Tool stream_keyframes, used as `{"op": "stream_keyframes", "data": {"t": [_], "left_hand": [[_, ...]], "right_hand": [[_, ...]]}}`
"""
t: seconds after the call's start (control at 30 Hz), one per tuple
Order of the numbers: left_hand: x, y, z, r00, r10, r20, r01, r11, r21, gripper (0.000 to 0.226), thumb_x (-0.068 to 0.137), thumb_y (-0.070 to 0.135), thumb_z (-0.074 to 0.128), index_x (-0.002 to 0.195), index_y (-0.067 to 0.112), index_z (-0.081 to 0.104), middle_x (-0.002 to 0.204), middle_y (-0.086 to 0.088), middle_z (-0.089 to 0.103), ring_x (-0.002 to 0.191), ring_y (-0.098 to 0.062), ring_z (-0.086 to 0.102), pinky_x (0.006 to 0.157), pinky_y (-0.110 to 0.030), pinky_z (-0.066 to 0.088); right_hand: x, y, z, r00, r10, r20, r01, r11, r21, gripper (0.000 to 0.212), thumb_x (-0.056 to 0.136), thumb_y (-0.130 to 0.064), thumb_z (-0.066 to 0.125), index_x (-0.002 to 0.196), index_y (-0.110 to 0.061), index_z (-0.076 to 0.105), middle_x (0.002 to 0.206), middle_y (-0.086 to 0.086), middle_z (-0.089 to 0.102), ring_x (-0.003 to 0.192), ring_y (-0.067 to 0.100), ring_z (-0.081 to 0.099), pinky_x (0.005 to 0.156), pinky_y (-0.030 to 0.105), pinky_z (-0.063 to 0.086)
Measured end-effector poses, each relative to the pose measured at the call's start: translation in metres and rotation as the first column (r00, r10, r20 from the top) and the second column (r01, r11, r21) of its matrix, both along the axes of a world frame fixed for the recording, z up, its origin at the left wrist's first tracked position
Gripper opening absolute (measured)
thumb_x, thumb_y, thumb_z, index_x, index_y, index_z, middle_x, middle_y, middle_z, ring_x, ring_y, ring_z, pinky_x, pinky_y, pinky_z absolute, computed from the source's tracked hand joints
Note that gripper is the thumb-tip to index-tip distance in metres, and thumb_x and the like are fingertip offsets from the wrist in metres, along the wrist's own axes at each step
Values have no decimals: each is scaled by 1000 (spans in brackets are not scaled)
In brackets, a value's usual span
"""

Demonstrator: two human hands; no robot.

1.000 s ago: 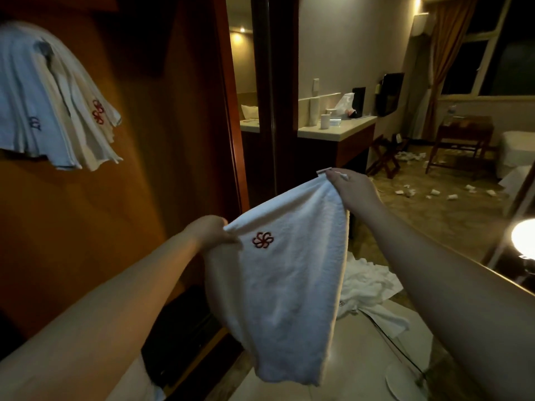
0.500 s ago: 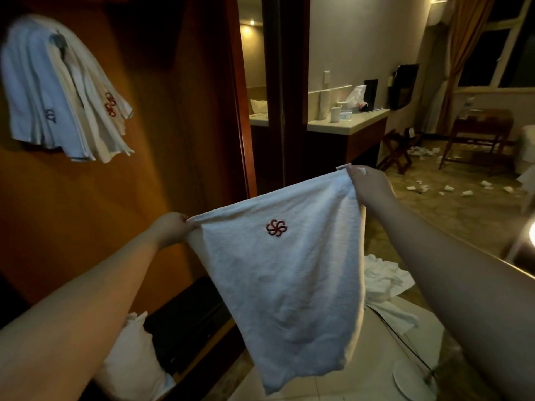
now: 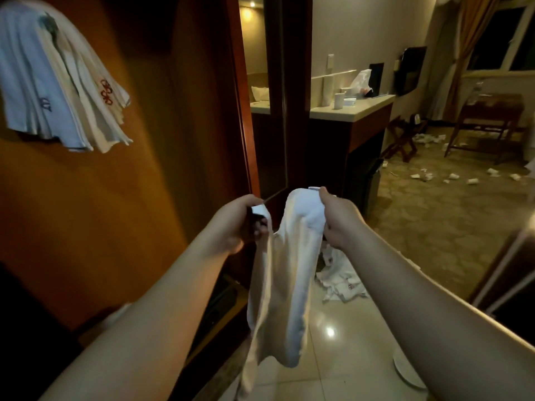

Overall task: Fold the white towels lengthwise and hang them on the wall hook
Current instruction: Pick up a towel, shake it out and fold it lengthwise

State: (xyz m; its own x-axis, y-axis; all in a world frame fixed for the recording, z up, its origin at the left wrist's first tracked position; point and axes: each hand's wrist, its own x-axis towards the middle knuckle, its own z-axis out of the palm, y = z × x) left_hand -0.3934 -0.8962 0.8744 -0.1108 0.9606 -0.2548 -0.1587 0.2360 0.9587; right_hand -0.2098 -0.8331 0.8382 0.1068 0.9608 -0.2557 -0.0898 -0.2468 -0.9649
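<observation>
With your left hand (image 3: 243, 224) and right hand (image 3: 337, 218) each pinching a top corner of the white towel (image 3: 285, 273), match the corners squarely so the fold hangs even.

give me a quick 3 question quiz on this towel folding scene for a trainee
1. True or false: both the left hand and the right hand grip the white towel.
2. Where do the towels already hung sit in the view? A) upper left, on the wooden wall B) on the counter C) on the chair
3. Fill in: a crumpled heap of white cloth lies on the ____ past the held towel.

Key:
1. True; each hand holds a top corner, and the towel sags between them.
2. A
3. floor
</observation>
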Motion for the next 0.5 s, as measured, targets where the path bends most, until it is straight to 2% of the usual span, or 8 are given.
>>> {"op": "stream_keyframes", "data": {"t": [0.07, 0.1, 0.13, 0.2, 0.23, 0.3, 0.4, 0.5], "left_hand": [[14, -8, -1, 1000, 10, 5, -10, 1000, -6, 11, 97, 19, 54, 97, 8, 54, 58, -7, 63, 49, -17, 56, 56, -25, 41], [20, -13, -1, 1000, 8, -6, -8, 1000, -2, 12, 97, 19, 53, 95, 8, 54, 58, -8, 63, 49, -17, 56, 56, -24, 41], [26, -17, -1, 1000, 0, -22, 0, 1000, 6, 13, 98, 19, 51, 93, 7, 55, 61, -10, 63, 50, -17, 55, 56, -25, 41], [34, -24, -2, 998, -23, -50, 24, 999, 21, 17, 99, 18, 48, 91, 5, 56, 69, -14, 62, 55, -20, 54, 60, -29, 40], [36, -27, -2, 997, -33, -68, 35, 999, 28, 20, 99, 17, 47, 90, 3, 57, 70, -14, 62, 57, -21, 53, 62, -30, 41], [38, -30, -2, 993, -52, -105, 56, 998, 29, 25, 101, 18, 44, 92, 0, 60, 69, -10, 63, 58, -19, 51, 63, -30, 41], [39, -35, 0, 990, -75, -118, 72, 997, -29, 32, 103, 19, 40, 90, 1, 62, 73, -10, 63, 57, -16, 50, 61, -28, 38], [41, -37, -2, 989, -79, -127, 74, 996, -43, 34, 104, 22, 40, 91, 1, 62, 68, -6, 66, 54, -14, 53, 63, -28, 41]], "right_hand": [[-14, -16, -4, 1000, 0, -24, 0, 1000, 19, 41, 93, -61, 58, 101, -21, 64, 103, 12, 71, 93, 27, 71, 89, 48, 59], [-19, -25, -5, 1000, 14, 10, -15, 998, 57, 40, 94, -61, 55, 98, -22, 64, 98, 9, 73, 89, 24, 72, 84, 46, 60], [-23, -33, -6, 997, 40, 71, -48, 992, 118, 42, 97, -61, 50, 101, -22, 66, 91, 3, 73, 84, 18, 71, 75, 41, 59], [-26, -50, -7, 965, 134, 227, -190, 950, 247, 42, 103, -59, 38, 109, -29, 68, 77, -7, 70, 74, 3, 66, 63, 26, 44], [-26, -57, -9, 938, 210, 275, -288, 914, 286, 43, 104, -59, 33, 110, -33, 67, 77, -11, 71, 73, -1, 66, 65, 23, 41], [-26, -66, -15, 899, 348, 266, -421, 854, 305, 52, 101, -66, 27, 115, -34, 66, 83, -19, 73, 81, -5, 67, 78, 27, 45], [-19, -65, -23, 878, 446, 174, -479, 824, 301, 73, 83, -87, 26, 115, -38, 70, 87, -5, 75, 99, 13, 70, 101, 46, 48], [-12, -64, -24, 803, 588, 96, -584, 745, 322, 80, 73, -96, 36, 125, -43, 66, 93, -6, 73, 106, 20, 66, 113, 58, 38]]}}
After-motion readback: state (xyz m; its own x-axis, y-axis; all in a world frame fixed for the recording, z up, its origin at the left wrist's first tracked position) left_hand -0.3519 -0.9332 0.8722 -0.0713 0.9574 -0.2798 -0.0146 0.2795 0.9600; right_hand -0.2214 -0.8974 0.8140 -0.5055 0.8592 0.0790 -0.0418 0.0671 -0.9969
